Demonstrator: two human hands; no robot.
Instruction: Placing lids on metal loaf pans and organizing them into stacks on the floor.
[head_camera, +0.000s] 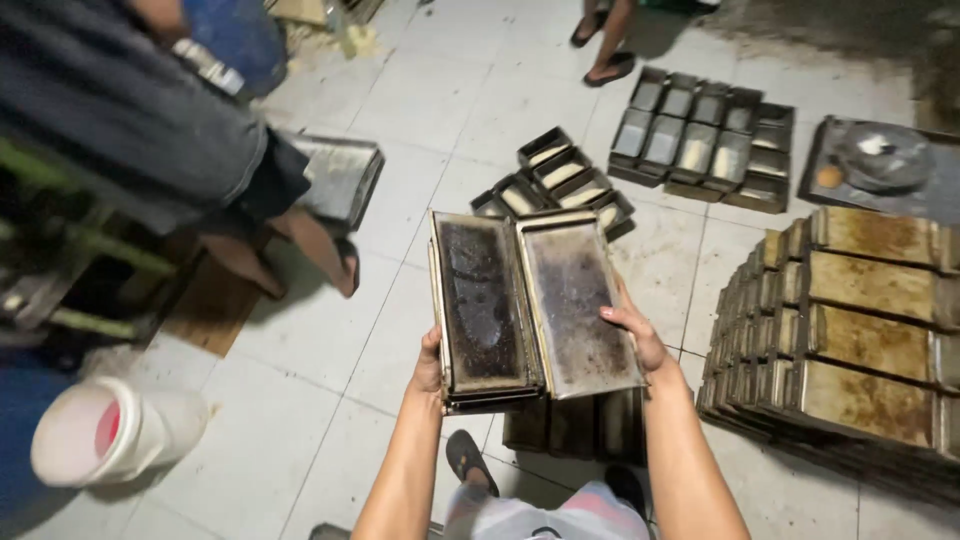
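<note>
Blackened metal tins (530, 300) sit clamped between left hand (430, 365) and right hand (635, 330).

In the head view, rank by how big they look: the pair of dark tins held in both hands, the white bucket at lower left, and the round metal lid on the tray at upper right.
1. Held tins, by far the largest, though closest to the camera.
2. White bucket.
3. Round metal lid, smallest, but farthest away, so its true size against the bucket is unsure.

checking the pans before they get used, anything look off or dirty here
The two joined loaf pans held by the left hand and right hand look blackened and crusted inside. The stacked pans at right show rusty brown patches. Nothing looks spilled.
</note>
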